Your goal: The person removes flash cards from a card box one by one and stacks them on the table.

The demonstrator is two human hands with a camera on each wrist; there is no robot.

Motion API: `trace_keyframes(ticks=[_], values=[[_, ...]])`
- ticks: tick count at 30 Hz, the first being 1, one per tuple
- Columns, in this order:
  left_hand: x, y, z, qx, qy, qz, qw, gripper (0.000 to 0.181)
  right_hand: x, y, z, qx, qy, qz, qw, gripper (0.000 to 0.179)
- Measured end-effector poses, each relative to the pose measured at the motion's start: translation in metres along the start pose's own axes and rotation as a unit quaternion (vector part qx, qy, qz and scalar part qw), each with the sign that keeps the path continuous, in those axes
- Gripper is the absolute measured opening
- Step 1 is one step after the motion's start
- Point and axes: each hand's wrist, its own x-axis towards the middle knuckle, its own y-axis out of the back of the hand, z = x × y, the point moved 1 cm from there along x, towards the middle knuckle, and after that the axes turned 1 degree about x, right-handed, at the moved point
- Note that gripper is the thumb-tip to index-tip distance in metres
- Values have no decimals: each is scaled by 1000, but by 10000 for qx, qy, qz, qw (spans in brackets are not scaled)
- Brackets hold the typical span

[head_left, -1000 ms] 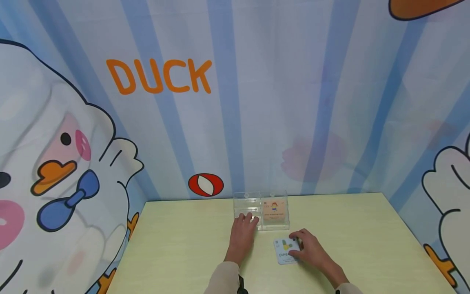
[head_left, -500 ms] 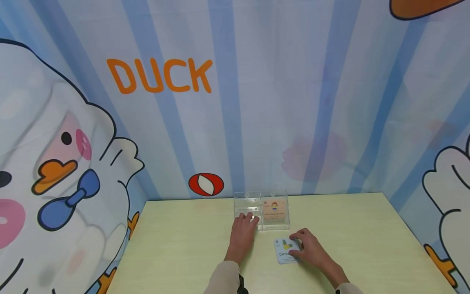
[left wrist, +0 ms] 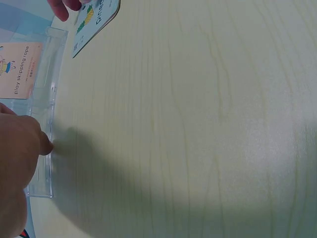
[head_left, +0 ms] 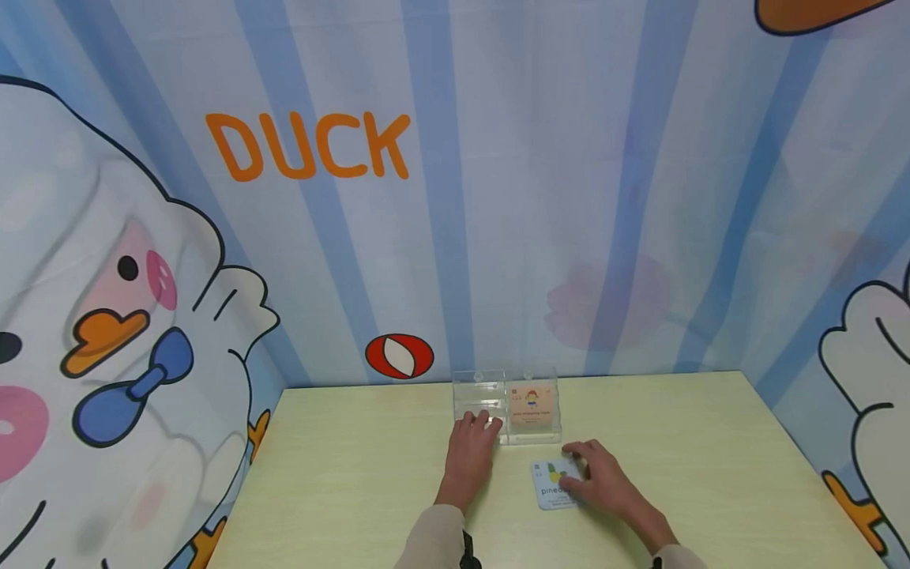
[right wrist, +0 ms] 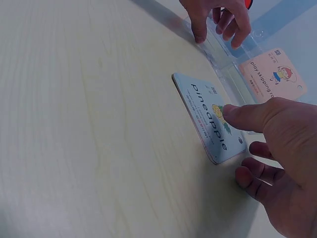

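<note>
The right hand (head_left: 604,480) had shifted slightly, its thumb higher over the pineapple cards (head_left: 550,485), on the tabletop (head_left: 355,474) before a clear holder (head_left: 507,415) near its back edge, the head view showed. The left wrist view caught the left hand (left wrist: 19,158) gripping the holder's front rim. In the right wrist view, the right hand's thumb touched the top card, fingers apart from it.

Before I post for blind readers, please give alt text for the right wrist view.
A right hand has its thumb over a pineapple card on a pale table; beyond, a left hand holds a clear stand bearing a pink card.
</note>
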Motion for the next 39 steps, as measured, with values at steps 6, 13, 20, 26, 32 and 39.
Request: trace_keyframes(ticks=[6,13,20,26,32,39], values=[[0,1,0,-44,27,-85,10000,39,4,4,-5,81,130,125,9998,50],[1,-1,-2,-10,51,-100,9999,39,15,8,-14,146,269,178,9994,52],[-1,0,-3,-23,42,-2,10000,40,25,14,-26,188,404,171,9989,56],[-1,-2,-3,-71,38,-22,10000,42,34,17,-34,125,654,147,9977,61],[-1,-2,-1,-104,35,-66,9999,40,41,20,-40,102,628,104,9979,68],[0,-1,-1,-158,5,41,9999,40,49,23,-45,-34,699,239,9973,68]])
